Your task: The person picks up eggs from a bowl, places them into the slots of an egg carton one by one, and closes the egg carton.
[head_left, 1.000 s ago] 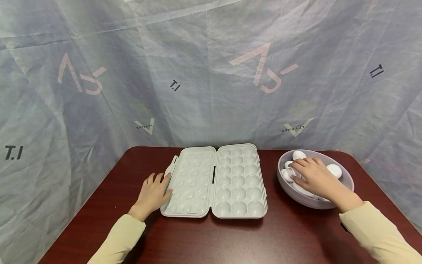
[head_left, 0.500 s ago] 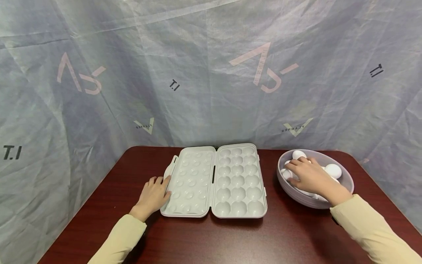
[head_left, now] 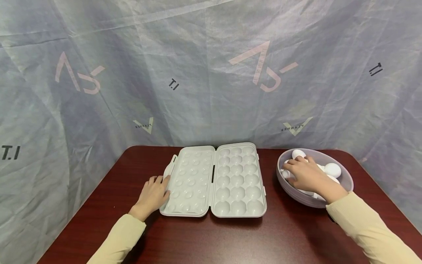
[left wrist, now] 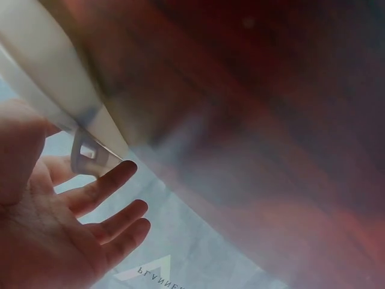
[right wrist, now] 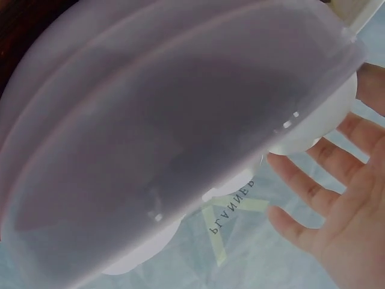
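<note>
A pale egg carton (head_left: 238, 180) lies unfolded on the table, its lid (head_left: 189, 178) on the left and its vacant cups on the right. My left hand (head_left: 151, 194) rests at the lid's outer edge, fingers extended beside the latch (left wrist: 90, 155). To the right stands a pale purple bowl (head_left: 298, 197) of white eggs (head_left: 333, 170). My right hand (head_left: 306, 176) reaches into it, thumb and fingers around an egg (head_left: 285, 174) near the bowl's left side. The right wrist view shows fingertips at an egg (right wrist: 322, 120) above the rim; the bowl wall hides the rest.
The dark red table (head_left: 244, 242) extends in front of the carton and between carton and bowl. A grey printed sheet (head_left: 197, 91) hangs behind the table's far edge.
My right hand has moved slightly left and lower into the bowl, its fingers settling around the egg. The left hand and carton stay essentially in place.
</note>
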### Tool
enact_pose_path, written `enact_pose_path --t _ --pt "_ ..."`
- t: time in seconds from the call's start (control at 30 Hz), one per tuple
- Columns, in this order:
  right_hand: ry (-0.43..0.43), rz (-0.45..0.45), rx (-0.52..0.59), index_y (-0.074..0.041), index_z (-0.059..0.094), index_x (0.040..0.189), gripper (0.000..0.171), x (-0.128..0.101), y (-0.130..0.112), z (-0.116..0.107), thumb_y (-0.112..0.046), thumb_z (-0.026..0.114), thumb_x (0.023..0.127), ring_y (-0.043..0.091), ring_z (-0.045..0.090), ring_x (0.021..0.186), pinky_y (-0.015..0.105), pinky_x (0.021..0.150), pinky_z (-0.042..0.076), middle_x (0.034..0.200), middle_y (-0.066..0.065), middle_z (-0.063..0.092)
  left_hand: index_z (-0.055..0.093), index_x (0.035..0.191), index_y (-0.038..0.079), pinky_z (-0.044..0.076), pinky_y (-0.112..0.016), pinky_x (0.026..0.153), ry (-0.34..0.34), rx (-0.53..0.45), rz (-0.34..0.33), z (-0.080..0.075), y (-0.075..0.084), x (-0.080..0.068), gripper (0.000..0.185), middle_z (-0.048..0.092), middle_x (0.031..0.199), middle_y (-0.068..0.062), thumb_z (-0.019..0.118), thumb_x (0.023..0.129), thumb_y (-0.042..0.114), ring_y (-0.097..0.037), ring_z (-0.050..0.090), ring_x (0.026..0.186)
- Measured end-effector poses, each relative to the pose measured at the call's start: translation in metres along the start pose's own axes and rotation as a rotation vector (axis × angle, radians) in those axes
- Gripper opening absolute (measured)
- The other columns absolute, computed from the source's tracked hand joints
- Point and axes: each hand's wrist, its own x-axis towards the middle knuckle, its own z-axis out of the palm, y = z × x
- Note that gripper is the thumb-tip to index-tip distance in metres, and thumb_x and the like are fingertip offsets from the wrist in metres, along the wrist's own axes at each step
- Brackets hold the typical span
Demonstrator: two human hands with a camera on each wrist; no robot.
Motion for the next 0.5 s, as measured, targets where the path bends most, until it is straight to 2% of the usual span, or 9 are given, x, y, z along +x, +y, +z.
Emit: enact_pose_path --t 0.17,0.5 --pt "0.008 0.008 -0.002 -0.011 0.065 0.094 0.029 0.0006 0.0 0.0008 -0.018 0.072 0.067 0.032 0.054 0.09 0.055 0.078 0.035 0.092 0.007 0.064 0.055 0.123 0.001 0.044 -0.051 0.081 0.003 -0.009 -0.003 -0.0014 0.0006 0.0008 0.049 0.059 0.109 -0.021 0.065 0.08 0.021 -0.042 0.052 0.102" --pt "0.053 0.038 0.001 -0.009 0.06 0.091 0.028 -0.001 0.0017 0.0017 -0.024 0.073 0.07 0.033 0.054 0.089 0.054 0.079 0.034 0.086 0.007 0.062 0.057 0.121 0.0 0.045 -0.051 0.077 0.077 -0.031 0.007 -0.008 0.0021 0.0035 0.047 0.059 0.108 -0.021 0.065 0.077 0.016 -0.042 0.053 0.1"
